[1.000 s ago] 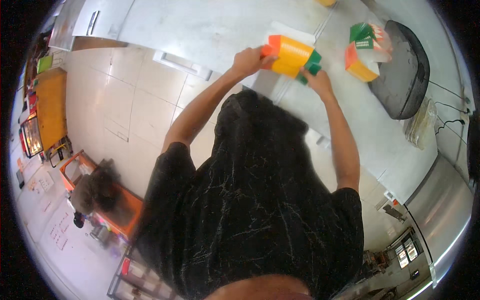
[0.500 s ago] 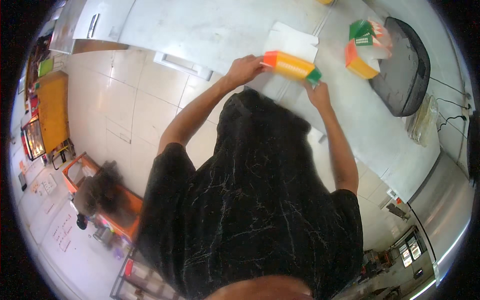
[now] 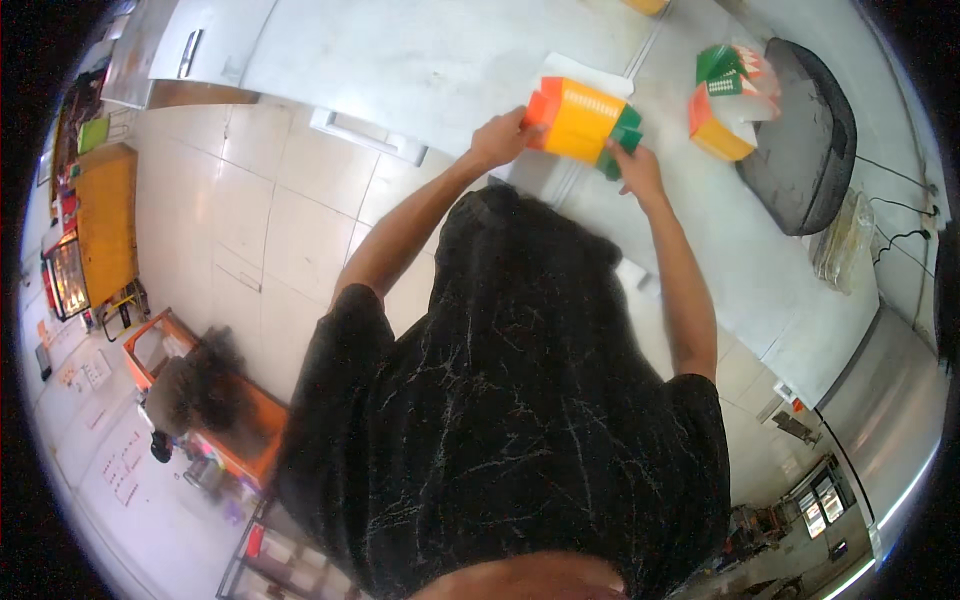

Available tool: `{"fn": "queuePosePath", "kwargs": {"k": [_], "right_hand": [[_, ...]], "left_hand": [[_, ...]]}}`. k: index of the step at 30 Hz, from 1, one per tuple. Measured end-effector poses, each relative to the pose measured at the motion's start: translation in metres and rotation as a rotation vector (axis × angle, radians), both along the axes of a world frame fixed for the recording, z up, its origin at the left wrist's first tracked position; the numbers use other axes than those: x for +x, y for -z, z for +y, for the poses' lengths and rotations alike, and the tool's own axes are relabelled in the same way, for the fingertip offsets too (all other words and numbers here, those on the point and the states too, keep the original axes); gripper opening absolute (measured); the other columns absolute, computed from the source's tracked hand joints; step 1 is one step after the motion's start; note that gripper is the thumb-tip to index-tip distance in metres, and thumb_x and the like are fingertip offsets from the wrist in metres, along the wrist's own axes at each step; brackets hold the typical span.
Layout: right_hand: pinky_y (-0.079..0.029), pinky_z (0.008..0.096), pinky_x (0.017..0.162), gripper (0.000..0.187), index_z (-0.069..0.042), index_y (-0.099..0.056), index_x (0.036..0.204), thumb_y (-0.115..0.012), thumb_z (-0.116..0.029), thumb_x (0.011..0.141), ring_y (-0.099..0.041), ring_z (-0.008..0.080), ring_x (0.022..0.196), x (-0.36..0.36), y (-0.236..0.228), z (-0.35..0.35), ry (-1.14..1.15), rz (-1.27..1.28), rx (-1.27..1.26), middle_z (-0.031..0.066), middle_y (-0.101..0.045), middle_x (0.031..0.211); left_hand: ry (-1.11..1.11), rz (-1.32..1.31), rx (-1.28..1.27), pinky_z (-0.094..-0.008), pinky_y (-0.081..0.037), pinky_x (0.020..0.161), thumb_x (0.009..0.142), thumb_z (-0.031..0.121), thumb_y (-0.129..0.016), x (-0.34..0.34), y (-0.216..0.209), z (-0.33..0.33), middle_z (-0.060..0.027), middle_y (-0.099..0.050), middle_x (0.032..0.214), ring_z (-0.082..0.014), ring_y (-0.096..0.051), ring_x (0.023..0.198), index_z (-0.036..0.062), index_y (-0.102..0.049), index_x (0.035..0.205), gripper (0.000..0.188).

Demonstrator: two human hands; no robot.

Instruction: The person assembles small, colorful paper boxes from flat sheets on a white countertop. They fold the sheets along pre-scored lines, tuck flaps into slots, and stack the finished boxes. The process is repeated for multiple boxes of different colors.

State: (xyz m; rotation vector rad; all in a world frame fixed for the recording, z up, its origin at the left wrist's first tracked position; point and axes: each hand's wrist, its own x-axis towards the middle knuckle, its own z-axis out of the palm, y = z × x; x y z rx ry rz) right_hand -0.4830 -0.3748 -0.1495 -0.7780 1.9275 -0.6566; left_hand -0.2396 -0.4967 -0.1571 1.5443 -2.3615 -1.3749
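Between my two hands is a cardboard box [image 3: 582,122], yellow in the middle with orange flaps on the left and green flaps on the right. My left hand [image 3: 503,138] is closed on its orange end. At the green end, my right hand [image 3: 637,170] pinches the lower corner. The box is held over the near edge of a white table [image 3: 420,60]. Behind it, a flat white sheet of card [image 3: 572,68] lies on the table, partly hidden by the box.
To the right, more orange, yellow and green cartons [image 3: 725,125] stand beside a dark grey bag [image 3: 800,140]. A clear plastic-wrapped bundle [image 3: 845,245] lies near the wall cables [image 3: 915,237]. An orange cart [image 3: 255,410] is on the left floor.
The box has turned so its broad yellow face and flaps show more. It has risen slightly, away from me. My left hand has shifted a little with it.
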Motion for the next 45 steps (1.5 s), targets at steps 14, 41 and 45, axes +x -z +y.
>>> {"fn": "queuePosePath", "kwargs": {"k": [14, 41, 45], "right_hand": [[-0.053, 0.0463, 0.072, 0.060, -0.003, -0.066, 0.090, -0.070, -0.061, 0.076, -0.068, 0.0311, 0.082, 0.022, 0.010, 0.004, 0.009, 0.466, 0.058, 0.0162, -0.070, 0.084], [-0.048, 0.0364, 0.098, 0.058, -0.018, -0.063, 0.123, -0.072, 0.000, 0.069, -0.054, 0.0283, 0.114, 0.035, -0.014, 0.125, -0.517, 0.477, -0.571, 0.0024, -0.057, 0.130], [-0.047, 0.0350, 0.095, 0.046, -0.017, -0.064, 0.122, -0.064, -0.003, 0.077, -0.055, 0.0270, 0.112, 0.039, -0.012, 0.126, -0.643, 0.604, -0.599, -0.0003, -0.058, 0.132]], "left_hand": [[-0.169, -0.024, 0.022, -0.0450, -0.049, 0.082, 0.087, 0.053, -0.062, -0.006, 0.001, 0.015, -0.0151, -0.065, 0.105, -0.0321, -0.063, 0.096, 0.0038, -0.060, 0.110, 0.054], [0.488, 0.621, -0.342, -0.0362, -0.055, 0.078, 0.081, 0.016, -0.062, 0.084, -0.036, 0.084, -0.0049, -0.071, 0.104, -0.0265, -0.067, 0.094, 0.0104, -0.070, 0.102, 0.023], [0.546, 0.608, -0.314, -0.0378, -0.053, 0.084, 0.079, 0.015, -0.065, 0.088, -0.027, 0.087, -0.0041, -0.068, 0.112, -0.0259, -0.065, 0.100, 0.0123, -0.068, 0.105, 0.027]]}}
